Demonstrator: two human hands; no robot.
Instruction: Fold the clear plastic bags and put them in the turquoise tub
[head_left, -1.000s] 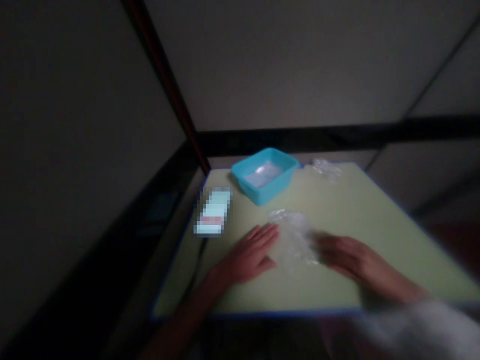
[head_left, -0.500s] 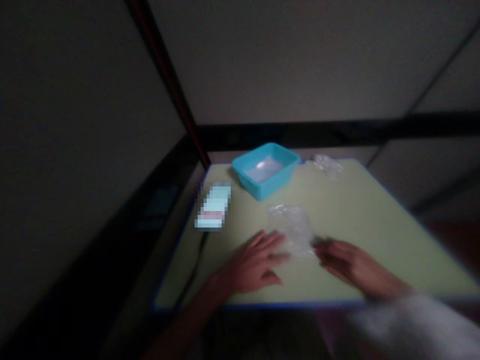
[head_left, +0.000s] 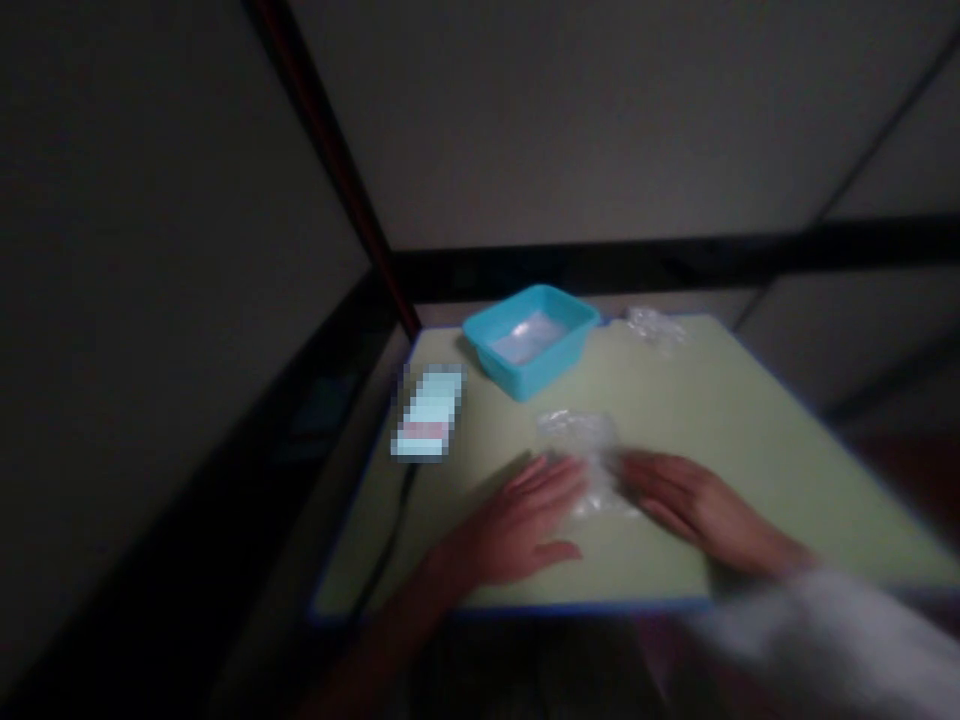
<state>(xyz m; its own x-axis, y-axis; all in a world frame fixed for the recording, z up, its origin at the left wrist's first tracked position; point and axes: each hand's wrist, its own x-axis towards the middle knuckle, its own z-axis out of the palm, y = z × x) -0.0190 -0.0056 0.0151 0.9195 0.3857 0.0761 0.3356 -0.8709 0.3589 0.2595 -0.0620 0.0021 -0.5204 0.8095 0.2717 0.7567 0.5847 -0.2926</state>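
A clear plastic bag (head_left: 596, 485) lies flat and slightly wrinkled on the yellow table (head_left: 757, 470). My left hand (head_left: 521, 520) rests with its fingers stretched over the bag's left part, the thumb held apart. On the other side, my right hand (head_left: 679, 495) lies with straight fingers reaching onto the bag's right edge. Neither hand grips the bag; both are open. The fingertips of the right hand are blurred.
Behind the bag stands a turquoise plastic basin (head_left: 536, 345) with pale, shiny sheets inside. A phone (head_left: 430, 412) with a lit screen lies at the left, a dark cable (head_left: 390, 545) running from it. Crumpled clear plastic (head_left: 656, 328) sits at the back right edge.
Both hands have moved a little further onto the bag: the left to the right and the right slightly left and up. The basin and phone have stayed put.
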